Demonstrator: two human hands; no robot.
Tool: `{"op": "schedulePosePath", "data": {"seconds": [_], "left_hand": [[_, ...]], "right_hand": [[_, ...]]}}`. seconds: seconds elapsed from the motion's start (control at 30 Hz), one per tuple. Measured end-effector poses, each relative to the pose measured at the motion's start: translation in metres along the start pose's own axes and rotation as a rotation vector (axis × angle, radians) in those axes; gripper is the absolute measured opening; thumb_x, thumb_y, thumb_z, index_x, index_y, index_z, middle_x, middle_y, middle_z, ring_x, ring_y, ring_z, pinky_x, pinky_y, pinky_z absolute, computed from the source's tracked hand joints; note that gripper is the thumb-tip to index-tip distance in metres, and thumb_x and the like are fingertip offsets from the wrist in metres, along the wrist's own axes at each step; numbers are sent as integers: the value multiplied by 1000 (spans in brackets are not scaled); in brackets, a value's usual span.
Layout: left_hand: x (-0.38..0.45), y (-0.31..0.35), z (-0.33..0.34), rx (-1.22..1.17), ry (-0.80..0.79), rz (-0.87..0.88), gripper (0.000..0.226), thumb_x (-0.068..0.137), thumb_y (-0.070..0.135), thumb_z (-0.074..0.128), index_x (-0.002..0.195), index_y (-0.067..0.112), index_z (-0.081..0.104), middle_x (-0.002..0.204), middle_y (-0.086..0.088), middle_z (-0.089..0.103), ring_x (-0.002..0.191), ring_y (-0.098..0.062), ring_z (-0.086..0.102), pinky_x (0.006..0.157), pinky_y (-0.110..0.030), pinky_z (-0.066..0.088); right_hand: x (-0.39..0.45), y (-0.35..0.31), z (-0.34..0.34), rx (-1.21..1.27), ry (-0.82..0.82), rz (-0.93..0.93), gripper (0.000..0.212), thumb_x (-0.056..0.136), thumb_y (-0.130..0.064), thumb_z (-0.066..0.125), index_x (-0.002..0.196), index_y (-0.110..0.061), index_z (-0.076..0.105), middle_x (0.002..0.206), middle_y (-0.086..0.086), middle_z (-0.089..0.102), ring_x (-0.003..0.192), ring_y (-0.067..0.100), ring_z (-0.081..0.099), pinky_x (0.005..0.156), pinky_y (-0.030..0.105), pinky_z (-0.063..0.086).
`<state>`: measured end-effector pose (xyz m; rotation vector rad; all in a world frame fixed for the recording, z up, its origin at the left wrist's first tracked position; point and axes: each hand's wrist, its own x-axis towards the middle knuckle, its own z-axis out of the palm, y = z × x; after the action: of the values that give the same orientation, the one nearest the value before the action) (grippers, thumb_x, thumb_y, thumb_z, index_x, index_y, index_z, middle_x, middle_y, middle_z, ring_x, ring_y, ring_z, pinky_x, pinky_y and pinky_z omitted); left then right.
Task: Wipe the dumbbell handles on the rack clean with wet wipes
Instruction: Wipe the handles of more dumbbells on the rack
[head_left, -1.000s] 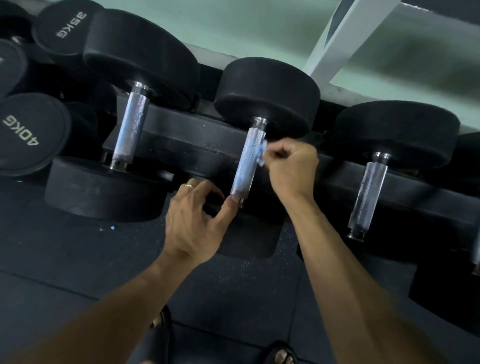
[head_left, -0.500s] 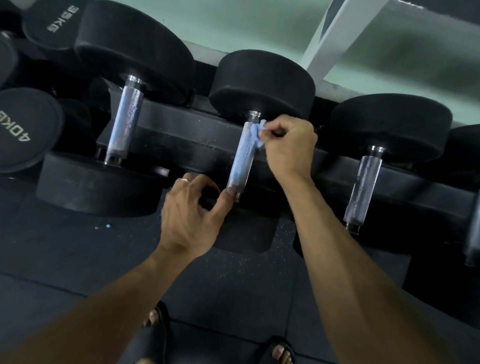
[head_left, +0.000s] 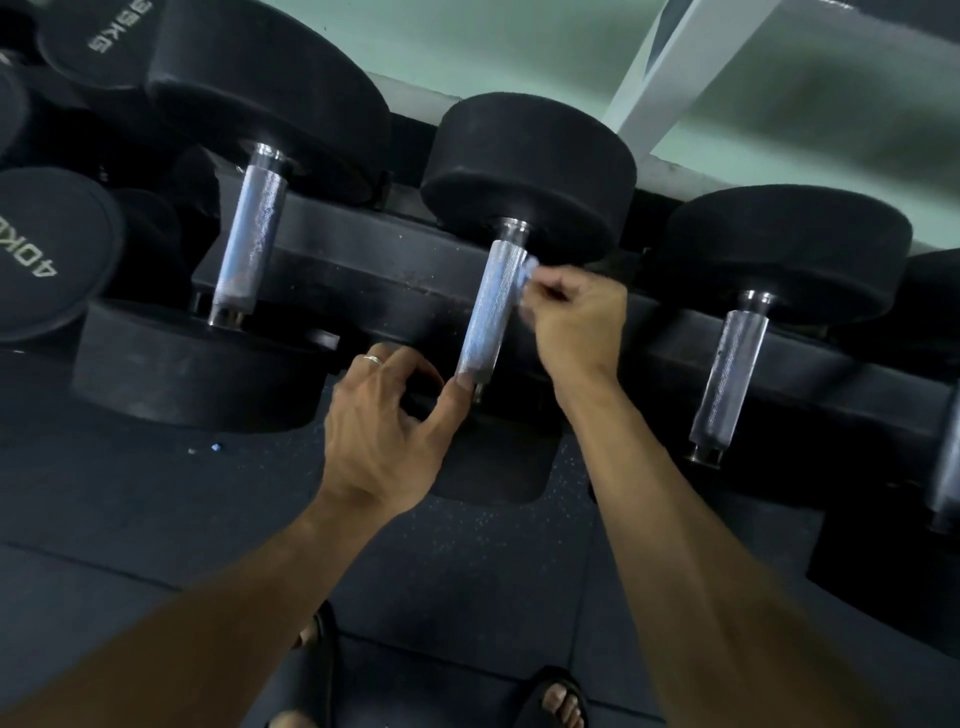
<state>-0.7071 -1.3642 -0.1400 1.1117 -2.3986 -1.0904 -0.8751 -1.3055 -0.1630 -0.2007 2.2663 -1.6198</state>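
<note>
While plates (head_left: 49, 249) read 40KG — right hand (head_left: 574, 322) pinches wipe (head_left: 527, 273).

Right hand (head_left: 574, 322) presses wipe (head_left: 525, 275) against middle handle (head_left: 485, 312)

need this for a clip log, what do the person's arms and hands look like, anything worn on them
Both forearms are bare, with no sleeves, watch or gloves in view. The left hand wears a plain silver-coloured ring on one finger. The right hand shows no ring or other jewellery from this angle.
</note>
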Motion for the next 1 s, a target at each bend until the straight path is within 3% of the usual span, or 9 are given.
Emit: {"op": "schedulePosePath", "data": {"seconds": [0.1,0.17,0.33,0.4,0.53,0.67,0.83,0.93,1.0], "left_hand": [[1,-1,1,17,3,5,44,77,66,41,73,26,58,77,18,47,81,-12,52,68,-28,38],[1,-1,2,23,7,11,46,77,66,42,74,24,60,76,18,46,81,-13,52,69,-28,37],[1,-3,1,16,-11,2,43,76,67,40,73,28,56,78,16,48,84,-13,52,70,-30,39],[1,-2,2,20,-7,3,44,76,67,41,73,26,57,77,16,47,83,-13,52,69,-30,39],[2,-3,2,40,4,10,50,77,66,41,75,20,62,77,15,47,80,-13,52,68,-28,38],[1,-2,2,22,7,9,49,77,66,41,75,21,61,77,15,47,81,-13,52,68,-29,39],[1,-1,2,28,8,12,51,77,66,41,75,19,61,76,16,47,81,-13,52,69,-30,41],[1,-2,2,23,8,10,50,77,66,41,75,20,61,77,15,48,81,-13,52,69,-31,41],[2,-2,2,21,12,10,49,77,66,41,75,22,60,77,16,47,81,-12,51,68,-28,37]], "right_hand": [[-38,1,-19,-94,-211,128,15,82,-9,79,77,-24,79,73,-7,75,66,1,68,73,26,57],[-45,0,-24,-168,-275,114,13,79,-8,80,80,-21,79,77,-9,76,70,0,70,76,22,57],[-8,-10,-9,-2,-61,47,33,80,2,77,67,-28,72,71,-8,73,68,9,70,76,36,61],[-17,-7,-15,33,-161,97,30,82,5,75,66,-21,71,66,-8,71,64,5,65,68,24,57],[-42,1,-33,-303,-486,156,29,76,1,81,60,-20,68,59,-11,66,59,3,58,62,19,47],[-26,-7,-26,-132,-280,187,29,76,9,77,61,-14,67,63,-2,68,57,3,61,59,17,53],[-43,-6,-26,-168,-416,295,25,77,11,74,70,-11,66,71,7,69,59,10,62,65,22,54],[-23,-18,-19,50,-260,336,27,78,17,68,73,-9,66,68,6,67,58,11,62,60,20,56],[-16,-17,-16,131,-255,368,28,80,18,66,78,-10,67,70,4,68,60,10,65,66,23,60]]}}
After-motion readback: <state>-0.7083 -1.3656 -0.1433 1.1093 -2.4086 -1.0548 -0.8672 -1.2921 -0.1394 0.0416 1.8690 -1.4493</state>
